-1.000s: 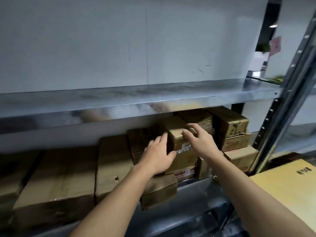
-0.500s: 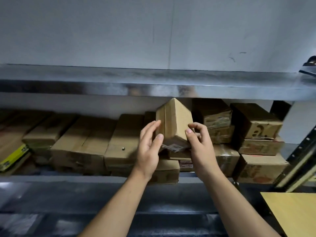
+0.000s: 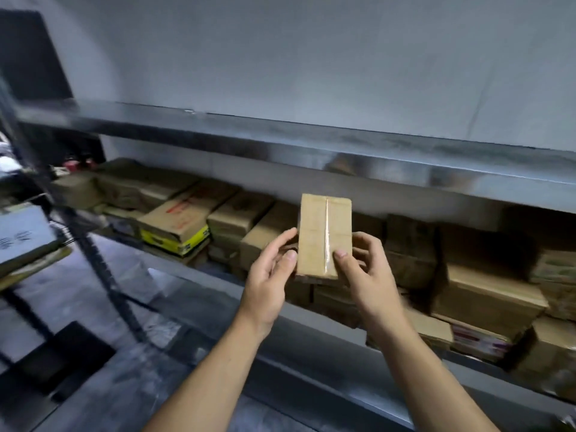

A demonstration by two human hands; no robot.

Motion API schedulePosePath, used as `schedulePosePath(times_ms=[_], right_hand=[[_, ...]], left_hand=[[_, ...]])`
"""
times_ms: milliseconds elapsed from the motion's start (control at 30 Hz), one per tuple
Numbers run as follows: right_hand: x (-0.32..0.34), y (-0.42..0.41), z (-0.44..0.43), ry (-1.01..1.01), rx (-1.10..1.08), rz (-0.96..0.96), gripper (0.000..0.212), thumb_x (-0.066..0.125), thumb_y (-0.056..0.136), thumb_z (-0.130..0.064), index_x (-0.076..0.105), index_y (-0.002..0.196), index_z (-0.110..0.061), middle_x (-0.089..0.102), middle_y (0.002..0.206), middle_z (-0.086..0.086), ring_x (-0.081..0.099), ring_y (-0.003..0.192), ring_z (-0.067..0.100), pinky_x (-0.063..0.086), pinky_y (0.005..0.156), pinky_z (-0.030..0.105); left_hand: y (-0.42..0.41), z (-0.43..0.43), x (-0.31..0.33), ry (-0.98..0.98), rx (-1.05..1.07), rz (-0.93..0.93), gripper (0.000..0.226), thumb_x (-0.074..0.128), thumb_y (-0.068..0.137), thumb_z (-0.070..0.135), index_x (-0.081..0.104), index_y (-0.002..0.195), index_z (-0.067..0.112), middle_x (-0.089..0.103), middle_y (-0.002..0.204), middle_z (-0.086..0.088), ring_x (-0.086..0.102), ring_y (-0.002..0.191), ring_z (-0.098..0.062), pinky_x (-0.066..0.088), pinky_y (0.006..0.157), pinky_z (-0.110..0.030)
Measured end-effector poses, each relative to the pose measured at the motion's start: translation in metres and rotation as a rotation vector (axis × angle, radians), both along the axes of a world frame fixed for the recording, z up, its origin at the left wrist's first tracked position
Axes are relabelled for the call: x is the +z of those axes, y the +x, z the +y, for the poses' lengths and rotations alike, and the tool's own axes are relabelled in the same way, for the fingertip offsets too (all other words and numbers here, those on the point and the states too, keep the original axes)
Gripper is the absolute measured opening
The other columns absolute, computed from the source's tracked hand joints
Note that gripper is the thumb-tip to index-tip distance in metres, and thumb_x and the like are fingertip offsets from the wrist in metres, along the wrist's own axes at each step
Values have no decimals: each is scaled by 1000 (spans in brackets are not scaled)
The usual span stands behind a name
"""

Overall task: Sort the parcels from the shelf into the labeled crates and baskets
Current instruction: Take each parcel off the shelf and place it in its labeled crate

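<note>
Plain grey wall [image 3: 311,51], dark panel [image 3: 28,54] at upper left, mottled grey floor [image 3: 78,294], black square [image 3: 62,353] lying on it.

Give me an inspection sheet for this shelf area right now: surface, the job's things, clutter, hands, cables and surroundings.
Surface: metal shelf, packed along its length with brown cartons.
Job's things: held parcel, a small taped brown box, upright, held clear in front of the shelf; no crates or baskets in view.
Clutter: yellow-edged carton among the stacks; white printed box on the neighbouring rack to the left.
Hands: left hand pinches the parcel's left edge; right hand grips its lower right, thumb on the front face.
Cables: nothing seen.
Surroundings: grey wall behind; dark rack upright at left; picture edges blurred.
</note>
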State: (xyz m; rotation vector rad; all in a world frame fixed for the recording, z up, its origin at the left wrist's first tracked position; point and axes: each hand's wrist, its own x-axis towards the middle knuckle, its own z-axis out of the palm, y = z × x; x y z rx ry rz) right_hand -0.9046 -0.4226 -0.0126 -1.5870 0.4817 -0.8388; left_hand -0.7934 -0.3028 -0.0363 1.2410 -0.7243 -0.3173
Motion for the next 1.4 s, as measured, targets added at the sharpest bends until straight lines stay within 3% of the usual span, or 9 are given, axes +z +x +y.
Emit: schedulePosePath(times_ms=[100, 233, 300, 433, 600, 767, 1033, 1233, 1400], right_hand=[[-5, 36, 30, 158, 69, -131, 24, 60, 100, -20, 55, 118, -36, 68, 113, -8, 67, 108, 14, 60, 88, 39], [-9, 82, 77, 405, 207, -172, 25, 52, 104, -15, 53, 125, -28, 66, 123, 5, 71, 107, 28, 61, 66, 38], [-12, 106, 102, 468, 276, -171, 23, 51, 104, -14, 57, 120, -29, 63, 127, 13, 68, 111, 36, 62, 72, 45], [-17, 151, 146, 338, 310, -136, 31, 53, 103, -12, 69, 107, -37, 64, 125, 6, 67, 113, 33, 61, 82, 49], [-24, 206, 198, -37, 277, -22, 19, 63, 96, -32, 72, 104, -47, 63, 123, -6, 65, 110, 11, 53, 100, 50], [-23, 257, 264, 26, 527, -16, 32, 60, 84, -51, 60, 116, -45, 65, 123, -8, 63, 115, 10, 56, 93, 34], [-37, 329, 325, 103, 772, 79, 48, 75, 75, -60, 44, 111, -62, 75, 112, -13, 73, 102, 18, 58, 92, 53], [-42, 406, 335, 173, 843, 70, 54, 77, 82, -37, 43, 122, -48, 76, 114, -3, 74, 103, 22, 59, 84, 41], [-39, 489, 342, 227, 945, 63, 51, 68, 95, -17, 42, 134, -38, 76, 113, -6, 73, 105, 19, 56, 87, 36]], left_hand=[[34, 41, -7, 17, 137, 8, 38, 57, 93, 24, 60, 125, 44, 62, 133, 4, 58, 123, -11, 51, 99, -30], [71, 89, -8, 70, 215, 19, 48, 64, 91, 28, 48, 133, 45, 62, 130, 14, 57, 124, -7, 48, 104, -35], [85, 114, -6, 62, 206, 47, 54, 63, 91, 32, 43, 141, 43, 63, 132, 11, 57, 125, -9, 47, 106, -40], [115, 170, -4, 55, 266, 90, 51, 61, 86, 34, 44, 129, 55, 66, 126, 15, 59, 123, -12, 49, 104, -46], [152, 242, -1, 101, 422, -14, 53, 63, 84, 32, 43, 130, 49, 62, 121, 31, 58, 118, 2, 48, 99, -27], [185, 310, -3, 122, 547, -57, 50, 63, 85, 27, 46, 128, 47, 61, 122, 33, 58, 119, 1, 49, 98, -28], [221, 373, -13, 222, 698, -118, 52, 57, 89, 26, 47, 140, 31, 53, 139, 5, 56, 123, -5, 53, 98, -35], [275, 383, -16, 333, 781, -194, 52, 55, 85, 44, 47, 137, 39, 48, 138, 13, 45, 132, 0, 45, 109, -43], [343, 389, -6, 368, 849, -208, 47, 55, 88, 29, 45, 130, 48, 47, 131, 27, 46, 127, 5, 44, 110, -42]])
